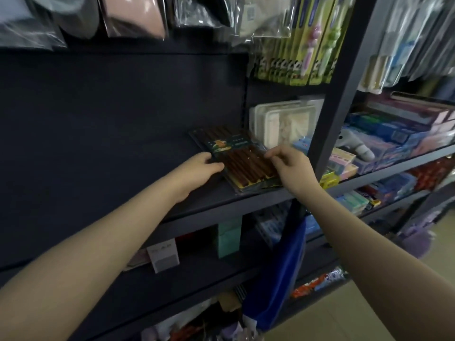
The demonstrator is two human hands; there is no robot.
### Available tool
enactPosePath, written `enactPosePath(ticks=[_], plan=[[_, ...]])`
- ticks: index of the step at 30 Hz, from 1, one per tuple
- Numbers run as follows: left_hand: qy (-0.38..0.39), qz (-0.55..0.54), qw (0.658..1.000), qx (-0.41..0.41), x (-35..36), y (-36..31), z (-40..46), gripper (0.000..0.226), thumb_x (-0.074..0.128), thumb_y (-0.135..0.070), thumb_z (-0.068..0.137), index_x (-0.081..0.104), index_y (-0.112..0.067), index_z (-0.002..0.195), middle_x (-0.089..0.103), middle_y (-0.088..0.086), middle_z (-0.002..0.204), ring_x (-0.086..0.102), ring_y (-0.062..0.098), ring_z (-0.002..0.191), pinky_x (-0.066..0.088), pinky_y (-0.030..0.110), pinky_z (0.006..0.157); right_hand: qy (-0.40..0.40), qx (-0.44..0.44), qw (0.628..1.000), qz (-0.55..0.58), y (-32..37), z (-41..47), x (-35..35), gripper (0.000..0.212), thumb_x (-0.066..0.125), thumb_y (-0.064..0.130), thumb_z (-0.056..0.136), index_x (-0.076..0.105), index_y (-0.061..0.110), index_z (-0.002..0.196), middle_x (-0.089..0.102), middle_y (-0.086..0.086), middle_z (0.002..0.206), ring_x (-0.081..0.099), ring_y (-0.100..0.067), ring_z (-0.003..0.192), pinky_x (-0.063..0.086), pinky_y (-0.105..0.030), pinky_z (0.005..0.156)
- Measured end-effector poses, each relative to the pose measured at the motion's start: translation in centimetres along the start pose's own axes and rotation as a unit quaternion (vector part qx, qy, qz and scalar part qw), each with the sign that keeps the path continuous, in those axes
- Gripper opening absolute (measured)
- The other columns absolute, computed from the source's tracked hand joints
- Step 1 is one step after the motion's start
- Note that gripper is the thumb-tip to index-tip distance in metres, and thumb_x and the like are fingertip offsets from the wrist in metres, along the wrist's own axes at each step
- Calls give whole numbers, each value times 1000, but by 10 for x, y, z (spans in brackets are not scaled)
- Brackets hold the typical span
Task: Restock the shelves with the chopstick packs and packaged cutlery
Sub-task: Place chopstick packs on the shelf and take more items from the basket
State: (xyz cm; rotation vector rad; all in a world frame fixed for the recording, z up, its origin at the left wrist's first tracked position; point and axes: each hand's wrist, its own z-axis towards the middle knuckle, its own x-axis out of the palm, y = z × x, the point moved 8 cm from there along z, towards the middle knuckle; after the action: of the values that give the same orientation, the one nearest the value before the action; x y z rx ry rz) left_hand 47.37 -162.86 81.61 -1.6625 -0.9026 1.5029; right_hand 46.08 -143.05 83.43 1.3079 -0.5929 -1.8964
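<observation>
Chopstick pack (242, 161) lies flat on the dark shelf (123, 168), just right of frame centre, long axis running from 11 o'clock to 5 o'clock. Brown sticks show through clear plastic; a dark green printed band crosses the upper half. More packaging edges peek out beneath it at the near end, so it tops a small stack; count of packs underneath cannot be told.

Two hands on it. Left hand (200, 169) sits at the pack's 9 o'clock edge, fingers curled against that side, thumb on top near the edge. Right hand (289, 166) sits at the 3 o'clock edge, fingers bent, tips pinching the plastic rim. Both forearms bare, reaching in from 7 and 5 o'clock.

Outward: at 2 o'clock from the pack, one pale boxed item in clear plastic (285, 119) stands against the shelf back. At 1 o'clock above, a row of green-carded hanging packages (295, 57), blurred, count unclear. Along the top, at 11 to 12 o'clock, several bagged goods (133, 16) hang.

One grey upright post (344, 94) divides this bay from the next at 3 o'clock, where coloured boxes (394, 139) fill the shelves. Below, at 6 o'clock, one teal box (229, 238) and one white price tag (163, 257). One blue bag (278, 279) hangs at 5 o'clock.
</observation>
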Motion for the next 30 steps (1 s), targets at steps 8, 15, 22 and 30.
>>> enactPosePath(ticks=[8, 15, 22, 30], plan=[[-215, 137, 945, 204, -45, 24, -155, 29, 51, -16, 90, 53, -25, 118, 58, -15, 92, 55, 10, 71, 42, 10, 64, 37, -260, 964, -54, 76, -87, 71, 25, 41, 3, 85, 64, 5, 95, 64, -11, 94, 54, -27, 90, 39, -28, 76], [-234, 130, 963, 43, -61, 163, -283, 28, 54, -16, 88, 51, -28, 113, 59, -17, 89, 58, 9, 79, 43, 15, 66, 349, -323, 879, -31, 122, -219, 229, 29, 41, 7, 94, 58, 8, 117, 63, -11, 115, 53, -30, 107, 46, -42, 88], [-268, 128, 930, -217, -116, 329, -437, 32, 51, -13, 90, 48, -18, 122, 59, -8, 91, 59, 10, 76, 44, 20, 62, 568, -346, 743, -81, 152, -379, 360, 26, 43, 14, 94, 58, 12, 115, 57, -8, 121, 48, -25, 115, 40, -34, 96], [-273, 129, 905, -300, -174, 454, -582, 31, 50, -15, 91, 51, -17, 122, 62, -1, 103, 61, 14, 88, 47, 16, 65, 619, -302, 721, -71, 209, -517, 511, 25, 39, 15, 96, 58, 9, 111, 57, -12, 115, 53, -29, 106, 44, -37, 87]])
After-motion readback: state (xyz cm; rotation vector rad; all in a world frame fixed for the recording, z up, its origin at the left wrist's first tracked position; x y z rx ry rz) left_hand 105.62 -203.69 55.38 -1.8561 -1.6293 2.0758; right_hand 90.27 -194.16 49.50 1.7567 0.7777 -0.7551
